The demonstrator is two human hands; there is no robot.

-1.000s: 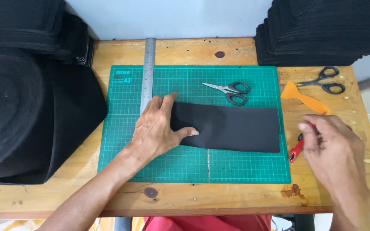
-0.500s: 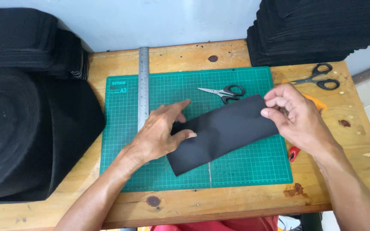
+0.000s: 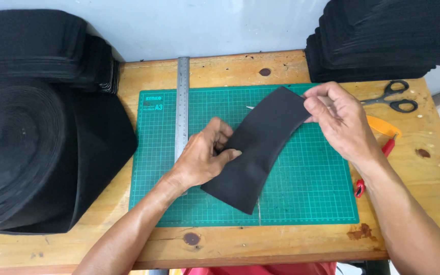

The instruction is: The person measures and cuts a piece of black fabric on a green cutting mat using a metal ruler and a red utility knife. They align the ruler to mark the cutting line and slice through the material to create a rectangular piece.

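Green mat (image 3: pixel 306 203) | both hands (image 3: pixel 204 158) pinching black strip (image 3: pixel 260 147) | scissors beneath hidden

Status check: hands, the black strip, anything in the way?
Left hand gripping flexible black fabric strip at its middle. Right hand pinching its far end. Strip lifted and bowed over green cutting mat. Steel ruler alongside, not obstructing.

A steel ruler (image 3: pixel 182 104) lies along the green mat's (image 3: pixel 311 188) left side; scissors (image 3: pixel 390 98) rest right (black-handled), fabric roll (image 3: pixel 31 153) left.
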